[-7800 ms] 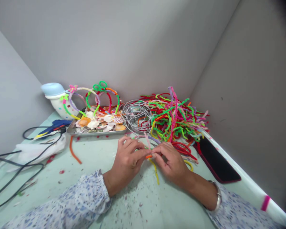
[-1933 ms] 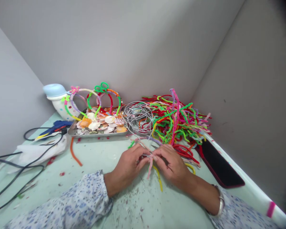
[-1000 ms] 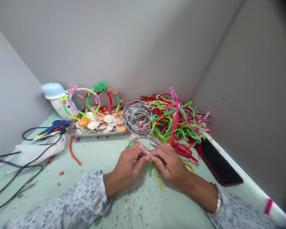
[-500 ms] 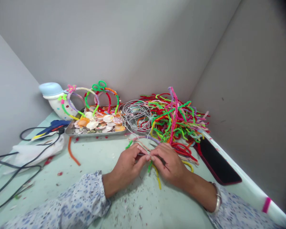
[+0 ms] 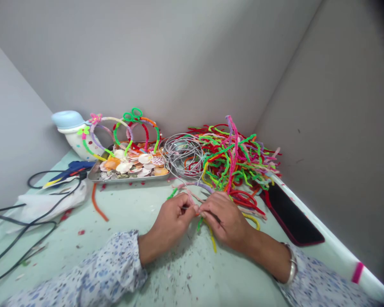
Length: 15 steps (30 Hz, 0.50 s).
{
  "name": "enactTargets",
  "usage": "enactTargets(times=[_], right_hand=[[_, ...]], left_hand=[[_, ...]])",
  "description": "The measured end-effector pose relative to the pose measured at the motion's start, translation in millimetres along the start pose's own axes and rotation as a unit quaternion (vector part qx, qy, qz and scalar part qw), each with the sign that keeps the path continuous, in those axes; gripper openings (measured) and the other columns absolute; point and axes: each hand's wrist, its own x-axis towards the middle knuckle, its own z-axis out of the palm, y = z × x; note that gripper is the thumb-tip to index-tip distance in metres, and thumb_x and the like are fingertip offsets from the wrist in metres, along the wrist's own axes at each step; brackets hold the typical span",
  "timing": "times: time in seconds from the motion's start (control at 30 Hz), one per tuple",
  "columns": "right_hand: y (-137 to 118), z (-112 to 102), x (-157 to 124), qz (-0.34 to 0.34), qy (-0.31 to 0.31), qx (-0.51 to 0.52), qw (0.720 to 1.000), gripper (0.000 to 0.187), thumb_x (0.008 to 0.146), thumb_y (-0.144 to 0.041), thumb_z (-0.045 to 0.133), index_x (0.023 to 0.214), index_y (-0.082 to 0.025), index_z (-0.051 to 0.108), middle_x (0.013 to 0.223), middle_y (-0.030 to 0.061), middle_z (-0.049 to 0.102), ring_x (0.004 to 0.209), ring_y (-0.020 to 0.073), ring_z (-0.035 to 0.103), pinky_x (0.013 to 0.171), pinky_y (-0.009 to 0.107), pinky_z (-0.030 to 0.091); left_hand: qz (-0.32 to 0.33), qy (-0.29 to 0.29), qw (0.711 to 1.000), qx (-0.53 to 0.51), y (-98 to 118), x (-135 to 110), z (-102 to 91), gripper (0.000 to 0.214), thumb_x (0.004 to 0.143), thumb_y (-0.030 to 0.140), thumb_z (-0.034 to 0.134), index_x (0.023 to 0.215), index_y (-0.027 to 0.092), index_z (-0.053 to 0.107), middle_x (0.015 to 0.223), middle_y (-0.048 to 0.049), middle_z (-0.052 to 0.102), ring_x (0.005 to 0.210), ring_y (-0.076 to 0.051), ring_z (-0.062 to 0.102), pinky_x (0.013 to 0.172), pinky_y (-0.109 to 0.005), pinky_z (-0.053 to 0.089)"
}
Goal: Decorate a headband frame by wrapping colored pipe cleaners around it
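My left hand is closed in a pinch on a pink pipe cleaner, which rises from between its fingers. My right hand is pinched shut too, its fingertips meeting the left ones on the pipe cleaner; most of the held part is hidden. Just beyond the hands, an arc wrapped in lilac pipe cleaner lies on the table. Green and yellow pipe cleaner ends stick out below the right fingers. A dark pointed tip, partly covered, shows beside the right hand.
A metal tray of shells has decorated hoops standing in it. Right of it are a coil of grey wire and a heap of pipe cleaners. A black flat case lies right; a white bag and black cable lie left.
My fingers have shifted slightly at the pinch, and the pink pipe cleaner now stands more upright above my left fingers. Both hands stay in nearly the same place.
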Motion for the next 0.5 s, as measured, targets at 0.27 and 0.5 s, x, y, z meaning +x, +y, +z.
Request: enactTargets(times=[0.27,0.5], right_hand=[[1.2,-0.4,1.1,0.007,0.010,-0.003,1.000,0.010,0.090,-0.017,0.048,0.089,-0.020,0.058,0.079,0.0033,0.061,0.076,0.0192,0.053,0.074,0.035,0.037],[-0.9,-2.1,2.5,0.028,0.023,0.003,0.999,0.011,0.090,-0.017,0.047,0.086,-0.020,0.057,0.075,0.0029,0.059,0.074,0.0188,0.051,0.072,0.035,0.037]], left_hand=[[-0.020,-0.008,1.000,-0.016,-3.9,0.1,0.4,0.020,0.085,0.028,0.053,0.069,0.016,0.056,0.065,0.0022,0.050,0.061,-0.012,0.044,0.057,-0.023,0.033],[0.014,-0.019,1.000,-0.007,-5.1,-0.4,0.4,0.022,0.088,0.031,0.051,0.075,0.015,0.059,0.072,0.0005,0.054,0.067,-0.013,0.048,0.061,-0.023,0.037]])
